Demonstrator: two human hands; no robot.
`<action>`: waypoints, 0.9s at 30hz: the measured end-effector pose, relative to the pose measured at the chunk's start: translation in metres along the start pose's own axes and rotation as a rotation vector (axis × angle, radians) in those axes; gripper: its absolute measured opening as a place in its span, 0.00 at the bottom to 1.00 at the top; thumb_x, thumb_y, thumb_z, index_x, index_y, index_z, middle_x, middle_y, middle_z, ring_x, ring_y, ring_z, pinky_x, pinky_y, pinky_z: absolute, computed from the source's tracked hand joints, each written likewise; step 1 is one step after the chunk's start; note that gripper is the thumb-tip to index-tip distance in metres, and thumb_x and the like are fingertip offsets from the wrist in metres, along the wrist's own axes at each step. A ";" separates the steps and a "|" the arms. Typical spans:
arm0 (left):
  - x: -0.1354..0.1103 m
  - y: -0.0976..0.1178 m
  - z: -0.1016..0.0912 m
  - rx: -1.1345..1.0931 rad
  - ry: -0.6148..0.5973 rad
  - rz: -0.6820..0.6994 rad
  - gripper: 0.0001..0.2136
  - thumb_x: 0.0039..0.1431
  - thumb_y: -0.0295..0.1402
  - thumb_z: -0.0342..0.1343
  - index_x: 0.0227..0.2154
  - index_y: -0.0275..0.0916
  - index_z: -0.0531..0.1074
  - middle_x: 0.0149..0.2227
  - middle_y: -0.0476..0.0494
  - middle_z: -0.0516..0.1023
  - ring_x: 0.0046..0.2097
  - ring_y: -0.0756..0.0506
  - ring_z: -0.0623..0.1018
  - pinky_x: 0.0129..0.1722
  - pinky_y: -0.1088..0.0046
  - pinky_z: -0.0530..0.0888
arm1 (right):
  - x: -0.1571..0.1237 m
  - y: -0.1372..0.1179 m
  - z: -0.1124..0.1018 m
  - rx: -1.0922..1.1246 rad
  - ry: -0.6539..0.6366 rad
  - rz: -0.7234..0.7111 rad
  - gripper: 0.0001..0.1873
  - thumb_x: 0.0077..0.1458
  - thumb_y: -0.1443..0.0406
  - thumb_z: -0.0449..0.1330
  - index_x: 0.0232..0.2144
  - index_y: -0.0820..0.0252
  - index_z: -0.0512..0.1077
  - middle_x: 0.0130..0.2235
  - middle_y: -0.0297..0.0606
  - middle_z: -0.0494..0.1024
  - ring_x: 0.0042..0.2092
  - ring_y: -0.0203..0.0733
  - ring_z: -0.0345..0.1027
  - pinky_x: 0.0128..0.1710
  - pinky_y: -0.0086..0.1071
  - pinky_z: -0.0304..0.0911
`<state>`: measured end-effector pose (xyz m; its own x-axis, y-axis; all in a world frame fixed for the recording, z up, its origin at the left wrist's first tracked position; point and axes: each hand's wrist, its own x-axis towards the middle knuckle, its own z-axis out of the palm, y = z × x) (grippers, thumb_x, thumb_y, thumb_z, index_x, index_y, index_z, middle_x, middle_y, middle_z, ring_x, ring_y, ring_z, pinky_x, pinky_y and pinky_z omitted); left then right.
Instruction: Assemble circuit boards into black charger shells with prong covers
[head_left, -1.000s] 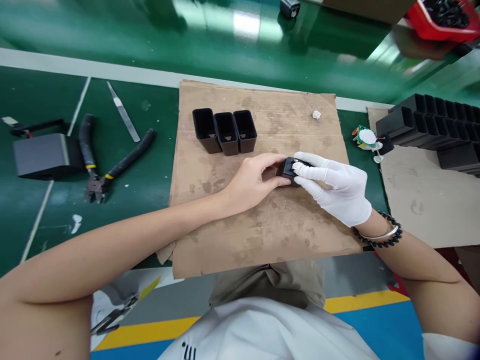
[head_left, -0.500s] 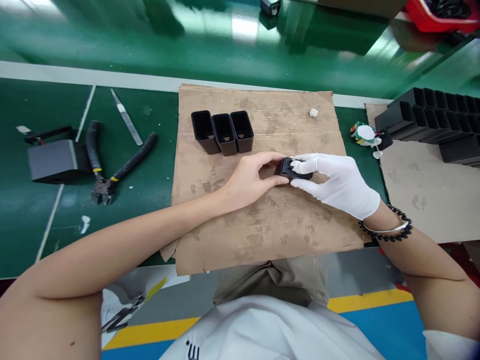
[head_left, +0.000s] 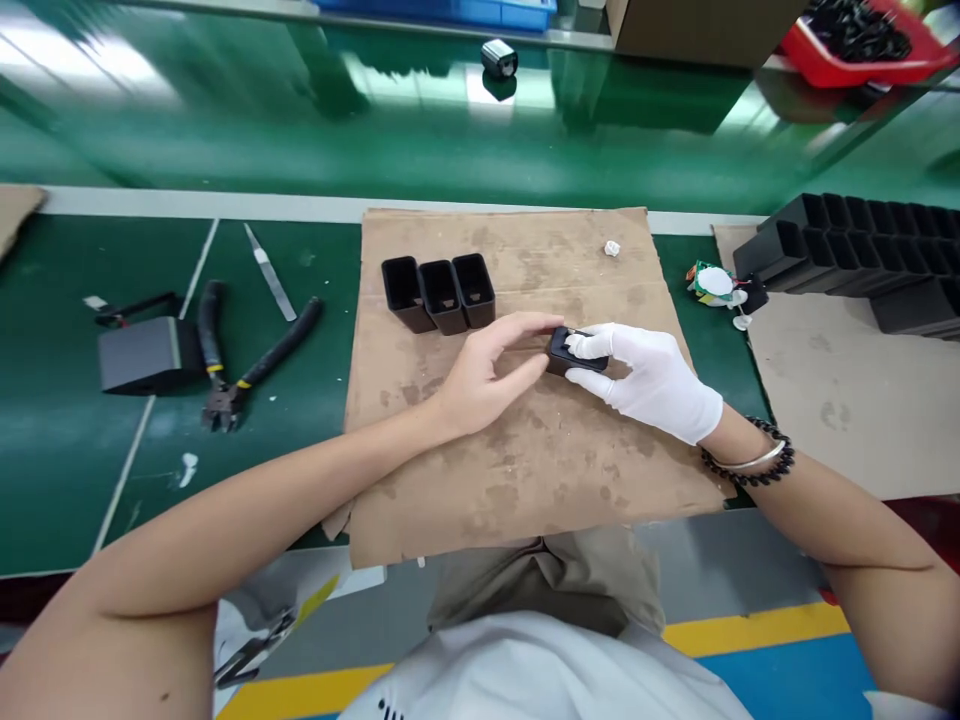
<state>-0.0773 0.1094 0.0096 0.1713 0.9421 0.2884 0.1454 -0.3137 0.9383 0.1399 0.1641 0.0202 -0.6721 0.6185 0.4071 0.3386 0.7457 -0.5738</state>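
Observation:
A small black plastic case rests on the cardboard sheet in front of me. My right hand, in a white glove, grips its right part, with fingertips on the recessed top and the thumb along the near side. My left hand is bare and lies at the case's left end. Its thumb and forefinger are spread apart; whether a fingertip still touches the case is hard to see. Behind my left hand, three open black plastic cases stand side by side.
Diagonal cutters, a flat file and a dark grey box lie on the left. A green circuit board and stacked black cases are at right. A crumpled white bit sits on the cardboard.
My left thumb and forefinger have loosened from the case and drawn slightly left. The right hand keeps its hold. The head view has shifted, showing more of the far side.

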 end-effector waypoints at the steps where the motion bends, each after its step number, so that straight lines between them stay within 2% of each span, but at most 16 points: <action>1: 0.000 -0.001 0.001 0.010 -0.014 0.013 0.15 0.64 0.32 0.60 0.53 0.38 0.75 0.56 0.37 0.80 0.58 0.40 0.79 0.63 0.59 0.75 | -0.001 0.000 0.000 0.013 0.000 0.007 0.08 0.60 0.64 0.64 0.42 0.52 0.79 0.44 0.34 0.85 0.42 0.44 0.81 0.44 0.38 0.78; 4: 0.000 -0.002 0.001 0.062 0.010 0.045 0.16 0.62 0.35 0.64 0.51 0.38 0.77 0.53 0.38 0.81 0.55 0.41 0.81 0.61 0.62 0.77 | -0.001 -0.001 -0.001 0.084 0.014 0.015 0.09 0.59 0.63 0.66 0.43 0.51 0.79 0.46 0.34 0.85 0.45 0.46 0.82 0.48 0.40 0.79; 8: 0.000 -0.003 -0.002 0.257 0.009 0.153 0.12 0.65 0.37 0.63 0.48 0.39 0.78 0.51 0.39 0.83 0.54 0.42 0.81 0.59 0.63 0.78 | 0.002 -0.001 -0.012 0.139 0.046 0.052 0.08 0.56 0.63 0.68 0.40 0.47 0.81 0.49 0.32 0.85 0.48 0.48 0.82 0.51 0.42 0.79; 14: -0.002 -0.001 -0.006 0.432 -0.034 0.234 0.10 0.69 0.35 0.58 0.49 0.39 0.77 0.51 0.40 0.83 0.53 0.43 0.82 0.57 0.65 0.78 | 0.004 0.005 -0.024 0.181 -0.081 0.119 0.05 0.53 0.61 0.70 0.35 0.43 0.81 0.48 0.29 0.85 0.48 0.50 0.82 0.52 0.44 0.79; 18: -0.003 -0.002 -0.003 0.429 -0.002 0.286 0.08 0.68 0.33 0.59 0.47 0.39 0.77 0.50 0.39 0.83 0.53 0.42 0.82 0.57 0.66 0.78 | 0.003 0.008 -0.018 0.128 -0.113 0.022 0.06 0.56 0.61 0.67 0.38 0.43 0.81 0.51 0.30 0.84 0.47 0.47 0.82 0.47 0.40 0.79; 21: -0.004 -0.004 -0.002 0.432 -0.014 0.301 0.11 0.68 0.34 0.59 0.50 0.39 0.76 0.52 0.38 0.83 0.55 0.41 0.82 0.58 0.62 0.78 | 0.003 0.007 -0.017 0.049 -0.126 -0.053 0.08 0.58 0.62 0.65 0.40 0.45 0.81 0.49 0.33 0.84 0.43 0.46 0.82 0.41 0.38 0.78; 23: -0.004 -0.006 -0.001 0.447 -0.034 0.283 0.17 0.69 0.34 0.58 0.58 0.39 0.71 0.56 0.36 0.80 0.57 0.40 0.80 0.59 0.60 0.78 | 0.003 0.006 -0.019 -0.005 -0.058 -0.043 0.06 0.57 0.61 0.66 0.39 0.46 0.81 0.45 0.32 0.85 0.40 0.46 0.82 0.39 0.37 0.78; 24: -0.005 -0.007 -0.001 0.448 -0.035 0.273 0.21 0.69 0.34 0.57 0.62 0.39 0.66 0.58 0.35 0.78 0.58 0.40 0.79 0.60 0.59 0.78 | 0.003 0.007 -0.020 -0.016 0.024 -0.018 0.05 0.57 0.61 0.66 0.38 0.46 0.81 0.44 0.32 0.86 0.40 0.46 0.82 0.40 0.38 0.78; 27: -0.006 -0.009 0.000 0.435 -0.011 0.253 0.27 0.69 0.33 0.55 0.68 0.41 0.56 0.60 0.33 0.75 0.57 0.41 0.79 0.59 0.59 0.78 | 0.002 0.017 -0.018 -0.009 0.261 0.085 0.04 0.56 0.62 0.67 0.37 0.49 0.80 0.42 0.34 0.85 0.45 0.50 0.81 0.49 0.43 0.78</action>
<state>-0.0798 0.1069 -0.0003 0.2639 0.8293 0.4926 0.4905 -0.5551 0.6718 0.1561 0.1829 0.0241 -0.4487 0.7210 0.5281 0.3930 0.6899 -0.6080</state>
